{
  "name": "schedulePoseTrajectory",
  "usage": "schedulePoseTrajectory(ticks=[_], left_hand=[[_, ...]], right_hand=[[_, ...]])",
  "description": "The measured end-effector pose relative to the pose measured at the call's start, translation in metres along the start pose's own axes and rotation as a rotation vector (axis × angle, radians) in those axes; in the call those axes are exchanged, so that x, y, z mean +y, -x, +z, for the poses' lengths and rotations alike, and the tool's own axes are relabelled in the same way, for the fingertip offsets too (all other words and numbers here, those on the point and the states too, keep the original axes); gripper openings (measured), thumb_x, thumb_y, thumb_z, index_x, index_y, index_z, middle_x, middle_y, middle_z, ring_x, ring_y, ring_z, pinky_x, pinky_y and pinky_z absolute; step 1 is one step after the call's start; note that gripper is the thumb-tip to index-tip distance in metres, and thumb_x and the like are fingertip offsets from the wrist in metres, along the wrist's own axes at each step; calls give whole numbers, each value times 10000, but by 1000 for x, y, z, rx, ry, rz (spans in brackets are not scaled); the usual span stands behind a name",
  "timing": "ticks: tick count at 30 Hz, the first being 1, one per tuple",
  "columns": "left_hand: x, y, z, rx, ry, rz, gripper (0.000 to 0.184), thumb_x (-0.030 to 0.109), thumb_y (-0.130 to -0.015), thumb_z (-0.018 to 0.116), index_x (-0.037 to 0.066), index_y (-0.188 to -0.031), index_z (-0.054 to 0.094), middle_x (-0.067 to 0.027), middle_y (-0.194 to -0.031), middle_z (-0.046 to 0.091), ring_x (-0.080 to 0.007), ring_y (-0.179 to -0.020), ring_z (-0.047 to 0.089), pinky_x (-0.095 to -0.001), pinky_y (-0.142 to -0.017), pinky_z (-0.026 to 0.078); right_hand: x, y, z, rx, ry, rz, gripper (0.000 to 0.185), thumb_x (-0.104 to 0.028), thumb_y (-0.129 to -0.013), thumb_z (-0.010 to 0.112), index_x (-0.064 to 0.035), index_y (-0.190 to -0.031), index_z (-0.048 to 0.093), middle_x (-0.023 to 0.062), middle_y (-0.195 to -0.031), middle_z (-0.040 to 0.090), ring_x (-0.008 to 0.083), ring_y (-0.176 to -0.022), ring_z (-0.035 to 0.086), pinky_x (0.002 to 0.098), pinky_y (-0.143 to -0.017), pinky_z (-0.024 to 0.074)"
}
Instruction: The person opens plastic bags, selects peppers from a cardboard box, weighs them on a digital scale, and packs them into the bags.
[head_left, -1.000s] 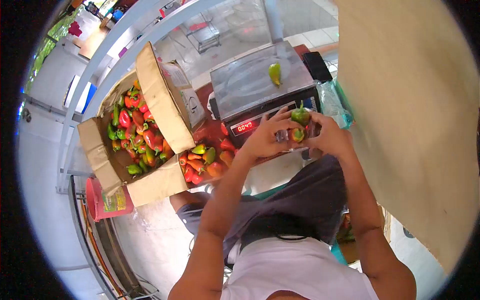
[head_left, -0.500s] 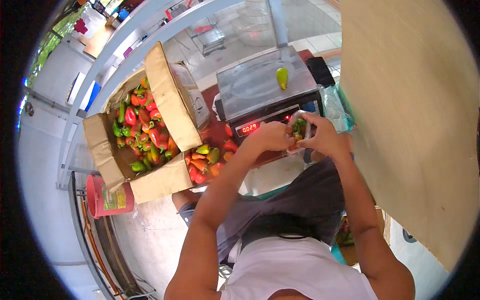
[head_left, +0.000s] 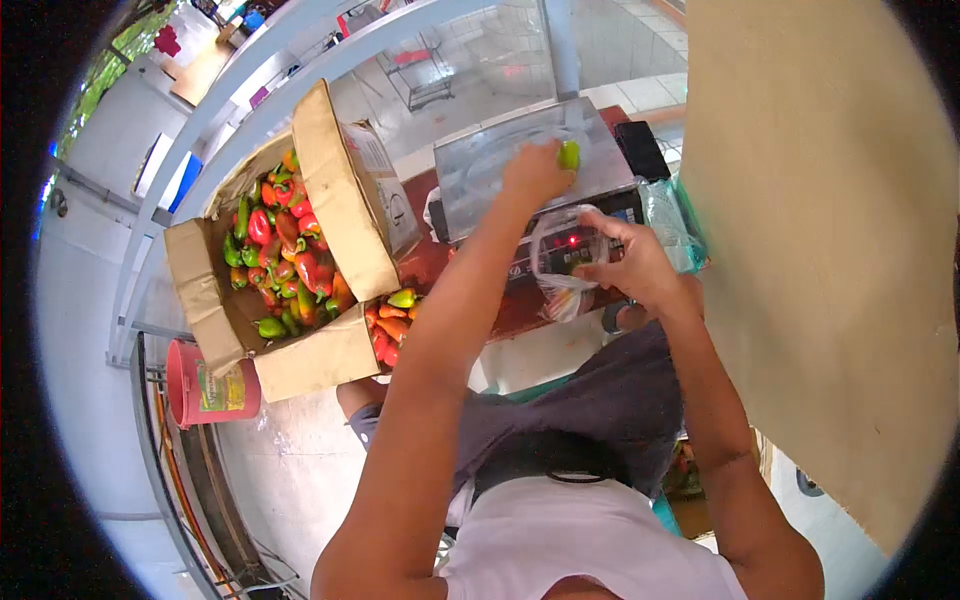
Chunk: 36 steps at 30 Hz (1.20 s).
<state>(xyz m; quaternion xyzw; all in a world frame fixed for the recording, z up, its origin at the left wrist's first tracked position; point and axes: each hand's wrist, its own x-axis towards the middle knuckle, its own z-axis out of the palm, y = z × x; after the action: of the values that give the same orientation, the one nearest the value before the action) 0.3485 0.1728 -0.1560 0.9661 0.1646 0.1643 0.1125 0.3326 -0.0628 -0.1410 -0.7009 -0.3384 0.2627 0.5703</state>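
My left hand is over the metal plate of a digital scale, its fingers closed at a yellow-green pepper. Part of the pepper is hidden by the fingers. In front of the scale, my right hand grips the rim of a small clear plastic bag between thumb and fingers. The bag's mouth is spread apart, and some reddish contents show blurred at its bottom. The bag and my left arm cover much of the scale's front panel.
At left stands an open cardboard box of red, orange and green peppers. More peppers lie beside its flap. A dark phone-like object and plastic bags sit right of the scale. A pink bucket stands lower left; a tan board rises at right.
My left hand has left the bag and moved up and forward to the pepper on the scale. My right hand still holds the bag, now with its mouth spread.
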Motion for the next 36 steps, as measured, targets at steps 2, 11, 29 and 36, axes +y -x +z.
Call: schedulePoseTrajectory(ticks=[2,11,29,36], left_hand=[[11,-2,1,-88,30,-52,557,271,-791,755,163,-1302,561,-202,-1012,702,-407,-1022,661,-519,-856,523],[-13,17,-28,-206,683,-182,647,74,-801,727,168,-1390,477,-161,-947,698,-240,-804,719,-372,-635,555],[-1,182,-124,-124,225,255,179,161,-780,745,43,-890,666,-134,-943,599,-359,-953,623,-471,-795,535],[55,175,-112,126,715,341,306,120,-773,769,25,-1048,673,-142,-1064,683,-303,-933,672,-394,-792,537]], right_hand=[[-13,1,-1,-7,15,22,725,-150,-722,869,50,-1352,570,142,-1231,670,173,-1110,614,303,-970,474],[-1,-9,-5,-16,-122,127,723,-56,-759,843,-44,-1420,551,24,-902,698,69,-657,566,249,-597,480],[-28,15,-13,-17,386,-267,442,-66,-755,817,11,-1174,699,122,-1037,746,146,-863,694,290,-795,542],[-102,41,5,29,162,-339,240,-34,-787,791,-12,-1017,725,93,-868,751,136,-800,705,271,-717,537]])
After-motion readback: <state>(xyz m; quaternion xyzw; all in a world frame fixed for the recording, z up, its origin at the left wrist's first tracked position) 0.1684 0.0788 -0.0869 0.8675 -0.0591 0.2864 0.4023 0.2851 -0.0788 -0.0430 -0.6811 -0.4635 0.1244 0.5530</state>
